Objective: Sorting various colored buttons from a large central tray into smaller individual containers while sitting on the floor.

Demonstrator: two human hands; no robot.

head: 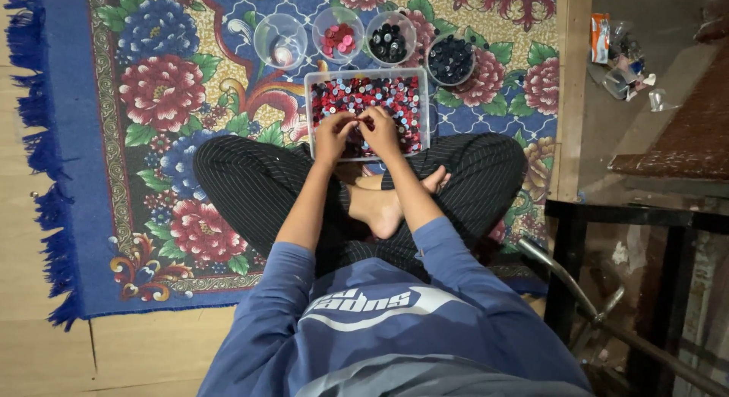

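Note:
A clear rectangular tray (424,101) full of mixed red, blue and black buttons lies on the rug in front of my crossed legs. My left hand (334,135) and my right hand (380,131) rest on the tray's near half, fingertips meeting over the buttons. What they pinch is too small to make out. Behind the tray stand several clear bowls: an almost empty bowl (280,40), a bowl of pink buttons (338,33), a bowl of black buttons (390,37) and a bowl of dark blue buttons (450,60).
I sit cross-legged and barefoot on a blue floral rug (152,139) over a wooden floor. A black metal frame (562,268) stands at the right. Small packets and litter (619,59) lie on the floor at the upper right.

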